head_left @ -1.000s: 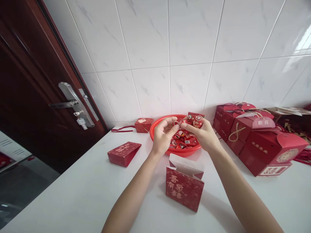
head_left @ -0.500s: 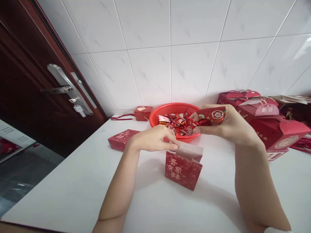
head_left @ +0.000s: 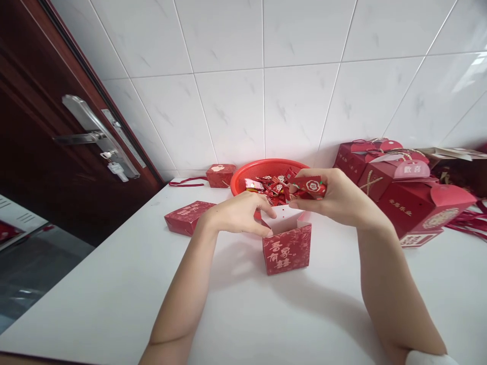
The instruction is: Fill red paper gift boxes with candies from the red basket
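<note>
A red gift box (head_left: 288, 249) with pale lettering stands upright on the white table, its top open and its pale inside showing. My left hand (head_left: 239, 215) grips it at the left side of the opening, thumb by the front panel and fingers toward the back. Just above the opening's right rear, my right hand (head_left: 335, 197) is closed around red-wrapped candies (head_left: 310, 186); how many is hidden by the fingers. Behind both hands sits a red plastic basket (head_left: 243, 171) holding several wrapped candies (head_left: 276, 186).
A closed red box (head_left: 188, 218) lies left of my left hand. A smaller red box (head_left: 220, 176) and a dark red ribbon (head_left: 186, 182) lie near the tiled wall. Several red handled boxes (head_left: 411, 203) crowd the right side. A brown door (head_left: 34, 126) stands at left.
My right hand has moved left and closer to the box with the candies. The box has turned and its top is wider open. My left hand's thumb and finger have spread apart.
</note>
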Demonstrator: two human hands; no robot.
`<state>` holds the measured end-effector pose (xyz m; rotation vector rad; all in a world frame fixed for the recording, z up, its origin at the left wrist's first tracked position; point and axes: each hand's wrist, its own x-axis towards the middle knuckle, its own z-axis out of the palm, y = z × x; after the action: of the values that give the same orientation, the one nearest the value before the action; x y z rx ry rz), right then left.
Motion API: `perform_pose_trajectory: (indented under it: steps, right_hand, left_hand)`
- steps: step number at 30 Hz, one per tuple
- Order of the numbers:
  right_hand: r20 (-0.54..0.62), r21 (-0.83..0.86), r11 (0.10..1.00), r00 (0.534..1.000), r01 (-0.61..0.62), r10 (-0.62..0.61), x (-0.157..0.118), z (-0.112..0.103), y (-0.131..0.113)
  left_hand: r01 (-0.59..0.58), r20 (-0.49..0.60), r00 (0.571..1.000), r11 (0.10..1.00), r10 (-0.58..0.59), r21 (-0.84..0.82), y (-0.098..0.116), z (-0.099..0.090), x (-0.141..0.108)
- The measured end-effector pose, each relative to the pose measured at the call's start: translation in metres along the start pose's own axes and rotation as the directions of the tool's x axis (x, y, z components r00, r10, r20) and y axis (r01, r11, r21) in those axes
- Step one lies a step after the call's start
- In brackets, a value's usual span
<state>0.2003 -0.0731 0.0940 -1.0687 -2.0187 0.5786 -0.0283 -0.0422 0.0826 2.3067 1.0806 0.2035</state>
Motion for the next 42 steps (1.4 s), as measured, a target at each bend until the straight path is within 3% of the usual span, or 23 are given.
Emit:
perform_pose_trajectory:
  steps: [4, 10, 17, 19, 22, 26, 30, 37, 42]
  right_hand:
    - [0.007, 0.072, 0.996, 0.999, 0.053, -0.054, -0.002, -0.006, 0.000]
    - [0.229, 0.015, 0.998, 0.971, 0.069, -0.070, 0.003, -0.011, 0.008]
    - [0.432, 0.009, 0.995, 0.897, 0.101, -0.095, 0.013, 0.000, 0.020]
    - [0.418, 0.020, 0.995, 0.903, 0.102, -0.100, 0.015, 0.003, 0.022]
    - [0.280, 0.049, 0.995, 0.955, 0.088, -0.098, 0.017, 0.006, 0.022]
    - [0.170, 0.243, 0.970, 0.985, -0.015, -0.027, 0.015, 0.007, 0.020]
    - [0.202, 0.298, 0.953, 0.979, -0.043, -0.019, 0.013, 0.005, 0.020]
    - [0.312, 0.124, 0.990, 0.945, 0.065, -0.101, 0.013, 0.006, 0.014]
    - [0.378, 0.011, 0.996, 0.922, 0.093, -0.090, 0.013, 0.010, 0.012]
  left_hand:
    - [-0.002, -0.002, 1.000, 1.000, 0.002, 0.010, -0.001, 0.000, 0.001]
    - [-0.058, -0.009, 0.998, 0.998, 0.058, 0.028, -0.001, 0.000, 0.005]
    - [-0.083, 0.003, 0.997, 0.997, 0.083, 0.007, -0.002, -0.001, 0.006]
    - [-0.081, -0.009, 0.997, 0.997, 0.081, 0.003, -0.002, -0.001, 0.006]
    - [-0.070, -0.001, 0.998, 0.997, 0.070, -0.010, -0.002, -0.001, 0.005]
    - [-0.088, 0.006, 0.996, 0.996, 0.088, -0.026, -0.002, -0.001, 0.005]
    - [-0.088, -0.001, 0.996, 0.996, 0.088, -0.027, -0.004, -0.001, 0.006]
    - [-0.033, -0.007, 0.999, 0.999, 0.033, -0.038, 0.000, -0.001, 0.004]
    - [-0.089, -0.004, 0.996, 0.995, 0.089, -0.033, -0.003, -0.001, 0.006]
